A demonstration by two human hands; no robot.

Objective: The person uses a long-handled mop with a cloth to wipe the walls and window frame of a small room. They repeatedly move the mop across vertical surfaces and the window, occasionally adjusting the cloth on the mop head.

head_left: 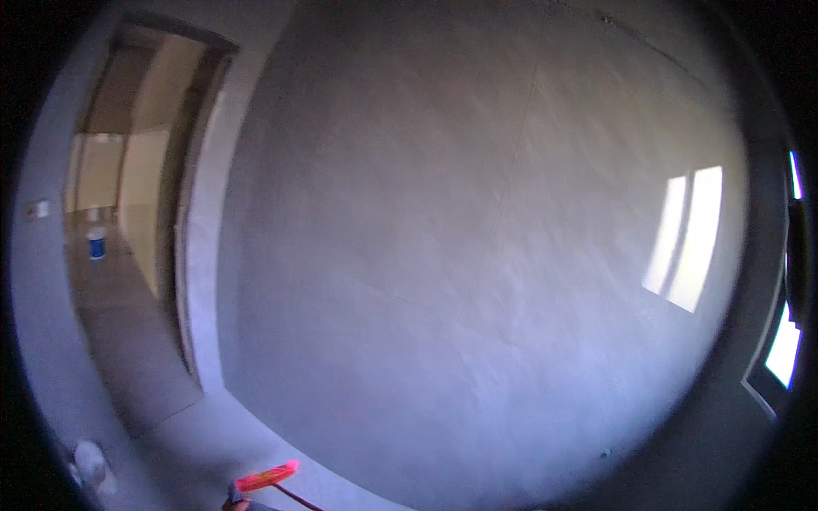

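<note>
At the bottom edge, left of the middle, a small part of a hand (236,505) shows, apparently my left hand; most of it is cut off. It is at the near end of a bright red-orange bar-shaped tool (265,476) with a pink far tip. From the bar's underside a thin dark red rod or cord (296,495) runs down out of the frame. Whether the fingers close around the tool cannot be made out. My right hand is out of view. Before me rises a broad, smooth grey plastered wall (434,255).
To the left, a doorway (134,191) opens onto another space, where a blue and white bucket (96,244) stands on the floor. A wall box (38,209) sits beside it. A whitish object (91,463) lies at lower left. At far right is a bright window (785,348).
</note>
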